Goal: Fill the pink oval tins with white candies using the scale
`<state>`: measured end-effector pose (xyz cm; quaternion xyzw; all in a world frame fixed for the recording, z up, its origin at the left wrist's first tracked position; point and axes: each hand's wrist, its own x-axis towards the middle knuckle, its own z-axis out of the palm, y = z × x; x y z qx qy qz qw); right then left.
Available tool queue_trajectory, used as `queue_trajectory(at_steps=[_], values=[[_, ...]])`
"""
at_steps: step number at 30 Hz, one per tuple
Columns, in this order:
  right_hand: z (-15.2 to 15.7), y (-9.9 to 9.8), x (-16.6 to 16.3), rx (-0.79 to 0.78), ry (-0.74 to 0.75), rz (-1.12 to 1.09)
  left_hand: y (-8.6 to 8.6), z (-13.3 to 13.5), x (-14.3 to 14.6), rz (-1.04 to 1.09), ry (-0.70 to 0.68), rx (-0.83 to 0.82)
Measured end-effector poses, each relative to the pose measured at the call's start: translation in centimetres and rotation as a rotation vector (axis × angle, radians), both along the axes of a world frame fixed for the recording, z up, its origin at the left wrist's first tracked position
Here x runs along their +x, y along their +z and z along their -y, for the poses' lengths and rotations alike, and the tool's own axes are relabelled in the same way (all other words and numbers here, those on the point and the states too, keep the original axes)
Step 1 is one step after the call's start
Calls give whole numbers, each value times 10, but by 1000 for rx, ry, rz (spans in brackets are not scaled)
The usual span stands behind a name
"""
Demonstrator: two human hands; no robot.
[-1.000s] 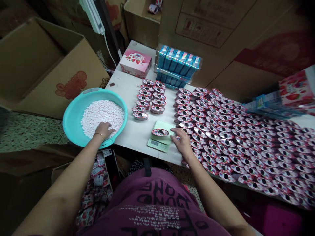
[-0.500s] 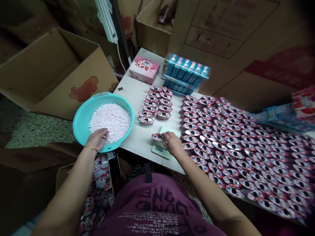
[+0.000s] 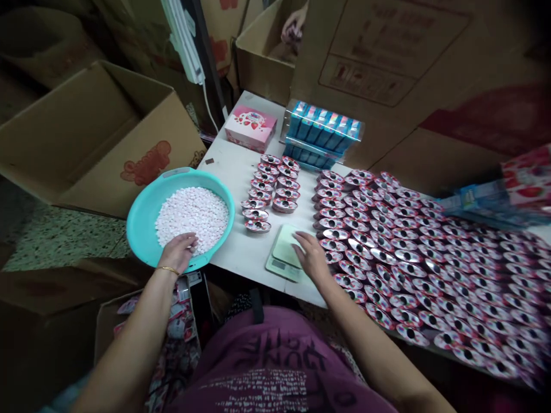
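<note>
My left hand [image 3: 178,252] is over the near edge of a turquoise basin [image 3: 140,221] of small white tablets [image 3: 191,213]. Its fingers are curled together at the tablets; whatever they pinch is hidden. Fingers apart and holding nothing, my right hand [image 3: 312,255] hovers at the right side of a pale green kitchen scale [image 3: 286,246], whose plate is bare. Left of the scale, small oval-topped packs with round dark holes stand in two short columns; the nearest pack [image 3: 258,226] ends the left column.
Many similar packs [image 3: 383,246] crowd the table's right side. At the back are a pink strawberry box [image 3: 250,127] and a clear tray of blue packs [image 3: 322,132]. An open carton [image 3: 107,137] stands beyond the basin. Another person's hand [image 3: 295,26] reaches into a rear carton.
My right hand has let go of the pack it held over the scale and moved right. The left column has gained a pack at its near end. My left hand has shifted slightly right.
</note>
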<state>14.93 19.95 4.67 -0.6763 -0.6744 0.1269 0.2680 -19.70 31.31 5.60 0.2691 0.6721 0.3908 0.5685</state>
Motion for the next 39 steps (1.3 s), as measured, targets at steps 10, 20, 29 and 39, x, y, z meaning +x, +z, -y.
queue_trajectory(at_steps=[10, 20, 29, 39], values=[[67, 1, 77, -367, -19, 572, 0, -11, 43, -1147, -598, 650], [53, 38, 48, -205, 47, 546, -22, -8, 153, -1117, -982, 709], [15, 30, 11, -202, 69, 447, -28, 0, 158, -993, -1037, 792], [64, 25, 49, -87, -196, 144, -36, -11, 143, -1198, -1182, 757]])
